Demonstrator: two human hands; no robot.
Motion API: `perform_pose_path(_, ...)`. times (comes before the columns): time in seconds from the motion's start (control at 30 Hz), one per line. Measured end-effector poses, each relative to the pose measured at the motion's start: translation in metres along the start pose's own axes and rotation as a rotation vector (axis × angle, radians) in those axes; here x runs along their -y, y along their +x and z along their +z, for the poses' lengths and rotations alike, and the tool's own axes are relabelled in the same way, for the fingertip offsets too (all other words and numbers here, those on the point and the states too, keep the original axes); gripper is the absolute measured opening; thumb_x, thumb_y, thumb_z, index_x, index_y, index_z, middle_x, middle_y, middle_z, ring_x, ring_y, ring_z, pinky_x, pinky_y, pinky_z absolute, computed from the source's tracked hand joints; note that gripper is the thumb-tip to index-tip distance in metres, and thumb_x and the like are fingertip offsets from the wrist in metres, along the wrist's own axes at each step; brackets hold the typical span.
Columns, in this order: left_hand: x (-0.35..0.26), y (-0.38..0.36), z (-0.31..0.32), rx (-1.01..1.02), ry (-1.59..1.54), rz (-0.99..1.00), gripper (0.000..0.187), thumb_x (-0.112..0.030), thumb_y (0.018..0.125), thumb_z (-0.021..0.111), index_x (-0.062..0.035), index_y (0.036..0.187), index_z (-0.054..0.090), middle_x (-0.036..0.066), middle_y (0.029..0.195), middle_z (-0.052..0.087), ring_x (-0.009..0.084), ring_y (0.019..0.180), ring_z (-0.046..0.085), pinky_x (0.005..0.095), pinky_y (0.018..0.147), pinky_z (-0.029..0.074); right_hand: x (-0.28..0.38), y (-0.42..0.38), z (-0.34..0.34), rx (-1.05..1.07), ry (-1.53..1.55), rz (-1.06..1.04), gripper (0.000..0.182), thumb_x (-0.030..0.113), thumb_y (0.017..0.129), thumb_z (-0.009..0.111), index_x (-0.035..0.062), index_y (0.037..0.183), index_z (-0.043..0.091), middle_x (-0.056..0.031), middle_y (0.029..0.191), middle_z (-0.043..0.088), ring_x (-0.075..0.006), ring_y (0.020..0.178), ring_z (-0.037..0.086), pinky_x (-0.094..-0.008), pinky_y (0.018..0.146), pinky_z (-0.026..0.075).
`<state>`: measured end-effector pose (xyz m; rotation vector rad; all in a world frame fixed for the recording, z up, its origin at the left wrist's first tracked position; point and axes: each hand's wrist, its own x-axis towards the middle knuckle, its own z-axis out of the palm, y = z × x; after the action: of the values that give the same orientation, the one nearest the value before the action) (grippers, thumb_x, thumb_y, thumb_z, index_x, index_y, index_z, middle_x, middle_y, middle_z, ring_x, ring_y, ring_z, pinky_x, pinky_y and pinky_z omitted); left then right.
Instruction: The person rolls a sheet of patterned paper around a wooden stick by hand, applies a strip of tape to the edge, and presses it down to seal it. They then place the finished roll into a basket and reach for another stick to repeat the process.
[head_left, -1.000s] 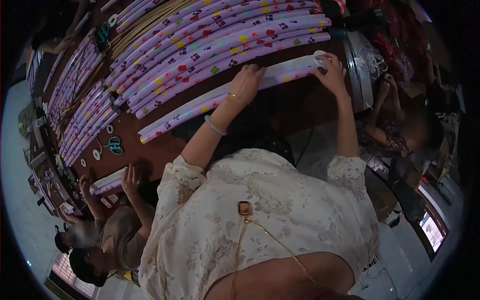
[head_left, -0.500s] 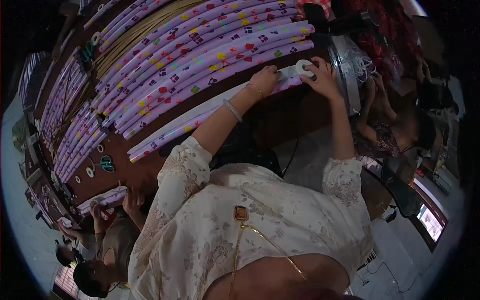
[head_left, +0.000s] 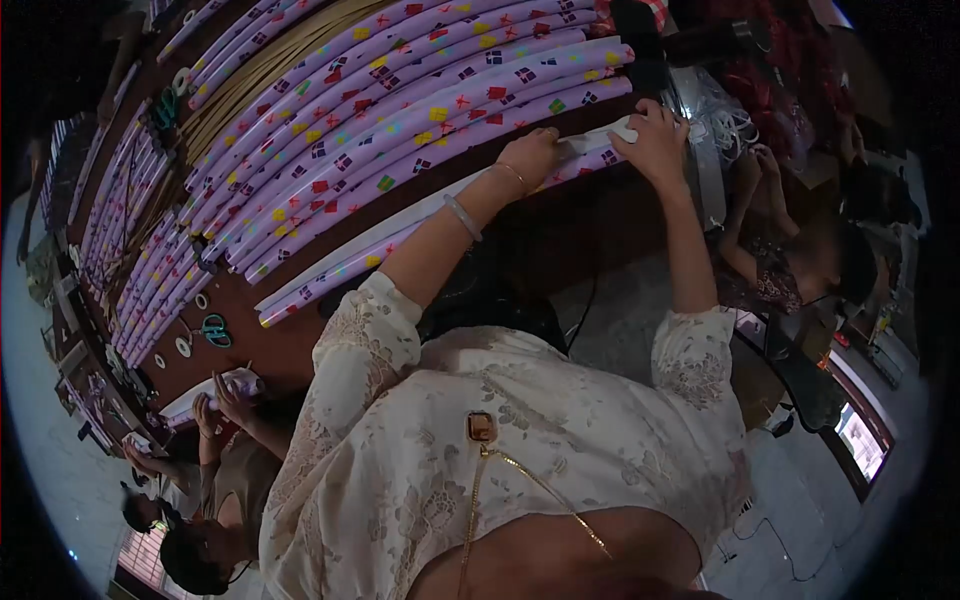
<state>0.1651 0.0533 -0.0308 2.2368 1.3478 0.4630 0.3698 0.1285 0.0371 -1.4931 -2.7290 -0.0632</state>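
A purple wrapping paper roll (head_left: 345, 270) with a gift-box print lies along the table's near edge, its white underside showing along the top. My left hand (head_left: 530, 162) is closed at that roll, fingers curled down against the paper; its fingertips are partly hidden. Farther right, my right hand (head_left: 655, 148) has its fingers bent round a white tape roll (head_left: 626, 130), mostly covered by the hand, at the roll's right end. Between my hands a whitish strip of paper or tape (head_left: 590, 143) runs along the roll.
Many finished-looking purple rolls (head_left: 400, 110) lie stacked behind, beside brown paper strips (head_left: 265, 75). Teal scissors (head_left: 215, 330) and small tape rolls (head_left: 183, 346) rest at left. Co-workers' hands (head_left: 225, 405) handle a roll at lower left; another person (head_left: 765, 200) sits at right by clear plastic (head_left: 720, 125).
My right hand has shifted slightly right and turned over the tape roll, which shows less now. My left hand stays nearly in place. The co-worker's hands at lower left have moved.
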Motion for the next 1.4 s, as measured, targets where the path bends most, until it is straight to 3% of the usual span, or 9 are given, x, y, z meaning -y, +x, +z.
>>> perform_pose_path(0.17,-0.005,0.000,-0.007,0.061,0.044,-0.002,0.024,-0.009,0.078,0.045,-0.0061,0.100,0.055,0.012,0.103,0.050,0.0255,0.096,0.052,0.0345,0.073,0.050,0.005,0.005,0.009,-0.083,-0.084,0.050,0.032,0.037,0.061,0.069,0.0071,0.072,0.062,-0.0036,0.097,0.047,-0.0226,0.096,0.041,-0.0427,0.086,0.023)
perform_pose_path(0.6,-0.004,0.002,-0.012,0.048,0.061,0.088,0.022,-0.007,0.076,0.046,0.0023,0.095,0.054,0.014,0.102,0.051,0.0263,0.094,0.053,0.0331,0.072,0.050,0.009,0.001,0.002,-0.045,-0.160,0.144,0.035,0.042,0.060,0.070,0.0097,0.073,0.064,-0.0022,0.094,0.047,-0.0218,0.094,0.041,-0.0460,0.082,0.026)
perform_pose_path(0.67,-0.003,0.004,-0.012,0.157,0.087,0.087,0.037,-0.002,0.076,0.046,-0.0035,0.112,0.047,0.013,0.106,0.048,0.0267,0.093,0.052,0.0336,0.076,0.048,0.011,0.001,0.004,-0.051,-0.183,0.164,0.036,0.043,0.060,0.070,0.0092,0.072,0.064,-0.0027,0.095,0.046,-0.0228,0.094,0.041,-0.0466,0.081,0.027)
perform_pose_path(1.1,-0.004,0.006,-0.020,0.176,0.148,0.129,0.032,-0.005,0.074,0.048,-0.0014,0.106,0.050,0.010,0.101,0.050,0.0228,0.091,0.051,0.0303,0.073,0.047,0.015,0.010,0.007,0.026,-0.230,0.186,0.039,0.043,0.062,0.070,0.0077,0.076,0.064,-0.0055,0.094,0.046,-0.0259,0.094,0.040,-0.0475,0.084,0.025)
perform_pose_path(1.17,-0.005,0.008,-0.021,0.140,0.333,0.205,0.032,-0.007,0.074,0.049,-0.0018,0.105,0.052,0.009,0.102,0.050,0.0200,0.091,0.050,0.0281,0.071,0.044,0.016,0.011,0.007,0.037,-0.234,0.188,0.039,0.043,0.062,0.070,0.0077,0.078,0.064,-0.0056,0.094,0.046,-0.0258,0.094,0.040,-0.0473,0.084,0.026)
perform_pose_path(1.3,-0.006,0.011,-0.027,0.096,0.389,0.292,0.032,-0.010,0.075,0.050,-0.0020,0.105,0.053,0.007,0.106,0.050,0.0181,0.092,0.048,0.0265,0.073,0.041,0.013,0.010,0.007,0.036,-0.221,0.182,0.039,0.043,0.063,0.069,0.0076,0.080,0.064,-0.0057,0.096,0.046,-0.0260,0.095,0.040,-0.0472,0.084,0.026)
perform_pose_path(1.4,-0.009,0.016,-0.027,0.232,0.452,0.359,0.027,-0.010,0.075,0.050,-0.0024,0.100,0.056,0.005,0.107,0.051,0.0185,0.093,0.047,0.0272,0.076,0.038,0.013,0.010,0.008,0.075,-0.208,0.202,0.039,0.042,0.063,0.070,0.0074,0.081,0.064,-0.0061,0.097,0.046,-0.0261,0.096,0.039,-0.0466,0.083,0.027)
